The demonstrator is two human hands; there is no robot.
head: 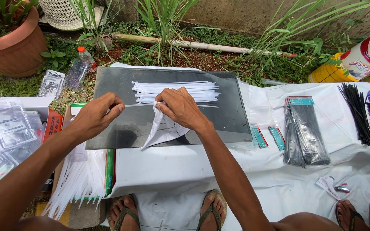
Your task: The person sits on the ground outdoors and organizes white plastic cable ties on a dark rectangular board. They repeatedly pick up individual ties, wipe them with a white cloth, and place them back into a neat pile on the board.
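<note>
The left hand [96, 114] pinches one end of a single white tie [140, 105] between thumb and fingers, and the tie runs straight across to the right hand [180, 108]. That hand is closed, knuckles up, gripping the mouth of a clear bag [162, 130] that hangs below it onto a grey board [228, 115]. Just beyond both hands lies a bundle [176, 91] of white ties; black ties [358, 112] lie well right of them.
</note>
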